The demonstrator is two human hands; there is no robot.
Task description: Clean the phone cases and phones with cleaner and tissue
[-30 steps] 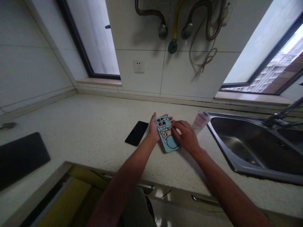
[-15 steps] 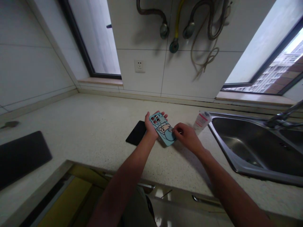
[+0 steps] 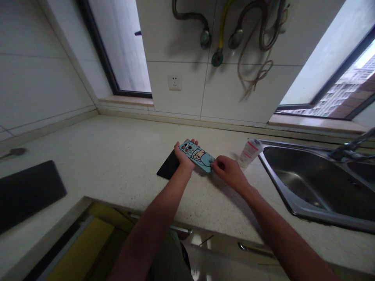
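Observation:
A light blue phone case with a cartoon figure and red camera holes is held a little above the speckled countertop. My left hand grips its far left end, fingers wrapped round the edge. My right hand pinches the case's near right corner with closed fingers. A black phone lies flat on the counter just left of my left hand, partly hidden by it.
A white tube with a red label lies by the steel sink at the right, with a tap beyond. A black slab sits at the left. Hoses and a wall socket hang behind.
The case has turned from lengthwise to lying across and shifted left. My right hand slid from the case's face to its right corner.

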